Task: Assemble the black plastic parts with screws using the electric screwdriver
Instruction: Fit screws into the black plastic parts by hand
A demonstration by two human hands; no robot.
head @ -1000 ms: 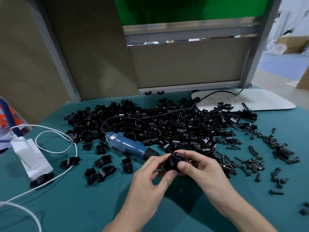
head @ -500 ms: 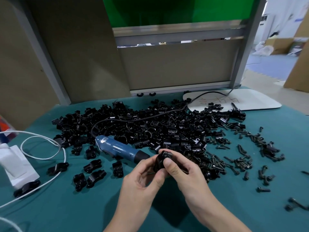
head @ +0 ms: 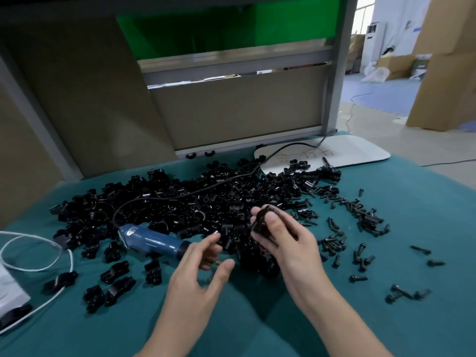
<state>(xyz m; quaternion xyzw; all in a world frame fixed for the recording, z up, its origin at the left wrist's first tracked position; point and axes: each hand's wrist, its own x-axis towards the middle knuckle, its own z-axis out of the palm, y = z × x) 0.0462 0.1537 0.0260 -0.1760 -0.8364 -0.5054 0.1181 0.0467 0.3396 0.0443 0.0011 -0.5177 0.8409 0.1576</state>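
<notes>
Two hands: right hand [head: 286,240] pinches a black part [head: 260,219]; left hand [head: 203,269] open beside screwdriver [head: 152,242].

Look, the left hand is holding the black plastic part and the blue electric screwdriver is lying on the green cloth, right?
Not quite. The head view shows the right hand holding the black plastic part; the left hand is open. The blue electric screwdriver does lie on the green cloth.

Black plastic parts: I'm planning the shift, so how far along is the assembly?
Early days. A few joined-looking pieces lie apart at the front left, though I cannot confirm they are screwed. The right hand holds a black part; the left hand is open and empty, near the electric screwdriver lying on the cloth. Left: the big pile and scattered screws.
</notes>
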